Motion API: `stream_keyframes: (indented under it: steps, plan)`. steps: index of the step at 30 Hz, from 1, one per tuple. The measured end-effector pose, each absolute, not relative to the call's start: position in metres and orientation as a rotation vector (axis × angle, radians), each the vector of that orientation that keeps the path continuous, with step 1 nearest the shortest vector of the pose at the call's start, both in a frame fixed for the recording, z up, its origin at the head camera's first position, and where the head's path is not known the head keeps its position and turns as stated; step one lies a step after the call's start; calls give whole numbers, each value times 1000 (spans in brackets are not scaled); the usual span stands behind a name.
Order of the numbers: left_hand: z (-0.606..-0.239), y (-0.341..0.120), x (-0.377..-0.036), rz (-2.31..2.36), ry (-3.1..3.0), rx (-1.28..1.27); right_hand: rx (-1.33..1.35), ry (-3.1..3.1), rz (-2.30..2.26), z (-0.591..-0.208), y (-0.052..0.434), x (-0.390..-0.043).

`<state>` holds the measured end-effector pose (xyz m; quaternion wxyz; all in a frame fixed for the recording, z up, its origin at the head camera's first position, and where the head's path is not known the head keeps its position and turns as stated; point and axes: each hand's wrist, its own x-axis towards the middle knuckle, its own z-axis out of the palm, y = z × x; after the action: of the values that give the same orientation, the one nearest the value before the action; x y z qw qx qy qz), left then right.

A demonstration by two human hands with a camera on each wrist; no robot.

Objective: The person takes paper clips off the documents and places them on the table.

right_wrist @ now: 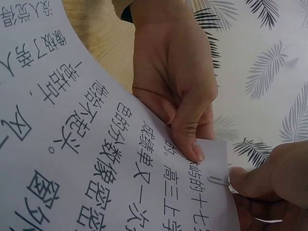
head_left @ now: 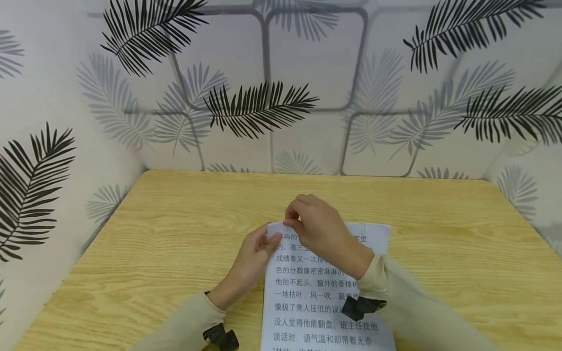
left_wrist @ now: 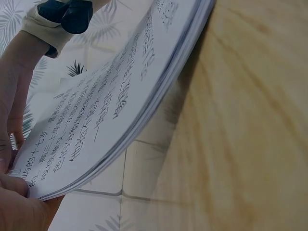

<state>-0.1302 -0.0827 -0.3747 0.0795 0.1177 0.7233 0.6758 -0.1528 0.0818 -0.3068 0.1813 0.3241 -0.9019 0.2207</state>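
Observation:
A stack of printed sheets (head_left: 316, 312) lies before me, its upper end tilted up off the table in the left wrist view. My left hand (head_left: 252, 256) grips the upper left corner, thumb (right_wrist: 195, 149) over the print and the other fingers behind. At the top edge, just right of that thumb, my right hand (head_left: 322, 231) pinches a silver wire paper clip (right_wrist: 219, 181) by its outer end. The clip's loop lies over the top sheet. A second paper clip (head_left: 363, 228) sits on the top edge near the right corner.
The stack is on a wood-grain table (head_left: 175, 234). Behind and to the left stands a pale wall covering (head_left: 307, 146) with leaf prints. Dark straps with small devices circle both sleeved wrists, the right one (head_left: 362, 307) hanging over the page.

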Motion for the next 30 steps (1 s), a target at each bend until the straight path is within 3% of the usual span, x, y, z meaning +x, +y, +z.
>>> stream_keyframes:
  steps: [22, 30]
  plan:
    - [-377, -81, -127, 2012, 2305, 321, 777, -2642, 251, -311, 66, -153]
    - [-379, -80, -129, 2011, 2324, 360, 781, -2791, 620, -311, 67, -154]
